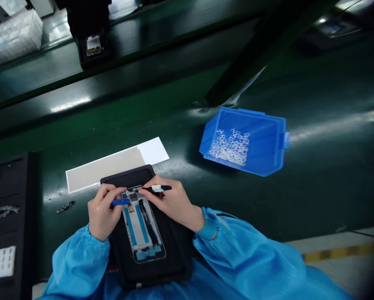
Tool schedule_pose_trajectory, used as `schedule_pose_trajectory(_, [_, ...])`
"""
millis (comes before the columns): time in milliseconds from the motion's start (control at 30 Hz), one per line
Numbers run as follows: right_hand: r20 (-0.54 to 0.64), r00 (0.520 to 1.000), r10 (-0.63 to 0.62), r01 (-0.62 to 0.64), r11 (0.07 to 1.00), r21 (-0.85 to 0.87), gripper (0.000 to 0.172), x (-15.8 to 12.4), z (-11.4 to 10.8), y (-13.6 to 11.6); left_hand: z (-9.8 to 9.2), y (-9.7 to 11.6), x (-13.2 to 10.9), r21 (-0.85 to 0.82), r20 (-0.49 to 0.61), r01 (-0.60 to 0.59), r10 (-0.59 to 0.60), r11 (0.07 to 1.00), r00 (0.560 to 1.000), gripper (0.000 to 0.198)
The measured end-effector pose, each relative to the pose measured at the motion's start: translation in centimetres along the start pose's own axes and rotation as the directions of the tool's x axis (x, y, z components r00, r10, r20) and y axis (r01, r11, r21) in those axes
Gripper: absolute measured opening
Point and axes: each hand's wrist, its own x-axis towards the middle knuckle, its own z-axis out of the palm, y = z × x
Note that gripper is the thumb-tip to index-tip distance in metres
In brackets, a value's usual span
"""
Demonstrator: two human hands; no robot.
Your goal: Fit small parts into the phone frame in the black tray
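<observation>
An open phone frame (pixel 142 227) with blue strips lies in a black tray (pixel 171 250) in front of me. My left hand (pixel 105 210) is closed on a blue stick-like tool (pixel 120 201), whose end lies over the upper left of the phone. Its index fingertip touches the phone's top edge. My right hand (pixel 171 202) pinches a slim black tool with a white band (pixel 158 188), possibly tweezers; the fingertips are at the phone's upper end and hide its tip. Small parts between the hands are too fine to make out.
Right of the tray stands a blue bin (pixel 265 141) with many small clear pieces. A white-and-beige sheet (pixel 105 166) lies behind the tray. At left is a black compartment tray (pixel 6 229) with dark parts. Another phone (pixel 93 45) sits on the far green line.
</observation>
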Motion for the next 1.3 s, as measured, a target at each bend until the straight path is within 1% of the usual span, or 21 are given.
schedule_pose_trajectory(100, [-0.032, 0.998, -0.05, 0.05, 0.999, 0.005, 0.029, -0.04, 0.09, -0.05, 0.02, 0.0, 0.03, 0.002, -0.004, 0.001, -0.001, 1.0, 1.0, 0.027])
schedule_pose_trajectory(300, [-0.028, 0.999, 0.028, -0.026, 0.999, 0.047, 0.026, -0.07, -0.17, -0.06, -0.19, 0.13, 0.19, 0.015, -0.006, 0.003, -0.003, 1.0, 1.0, 0.026])
schedule_pose_trajectory(433, [-0.004, 1.0, 0.028, -0.028, 0.999, 0.032, 0.025, -0.18, -0.08, -0.02, -0.24, 0.19, 0.22, 0.019, -0.007, -0.001, 0.001, 1.0, 1.0, 0.026])
schedule_pose_trajectory(700, [-0.023, 0.999, -0.034, 0.035, 0.999, 0.029, 0.019, -0.02, -0.07, 0.04, -0.26, 0.29, 0.24, 0.017, -0.005, -0.004, 0.004, 1.0, 1.0, 0.025])
schedule_pose_trajectory(933, [-0.002, 1.0, 0.028, -0.028, 0.999, 0.024, 0.022, -0.26, -0.08, 0.08, -0.27, 0.12, 0.11, 0.014, -0.005, -0.01, 0.01, 1.0, 1.0, 0.025])
schedule_pose_trajectory(1033, [-0.002, 1.0, 0.013, -0.013, 1.0, 0.024, 0.023, -0.29, 0.02, 0.15, -0.24, 0.05, 0.01, 0.018, 0.002, 0.0, 0.0, 1.0, 1.0, 0.025])
schedule_pose_trajectory(1200, [-0.02, 0.999, -0.044, 0.045, 0.999, 0.016, 0.021, -0.25, 0.04, 0.08, -0.23, 0.06, -0.04, 0.027, 0.006, -0.002, 0.002, 1.0, 1.0, 0.026])
schedule_pose_trajectory(1300, [-0.02, 0.999, -0.036, 0.037, 0.999, 0.031, 0.02, -0.33, 0.07, 0.04, -0.27, 0.11, -0.06, 0.026, 0.009, 0.009, -0.01, 1.0, 1.0, 0.026])
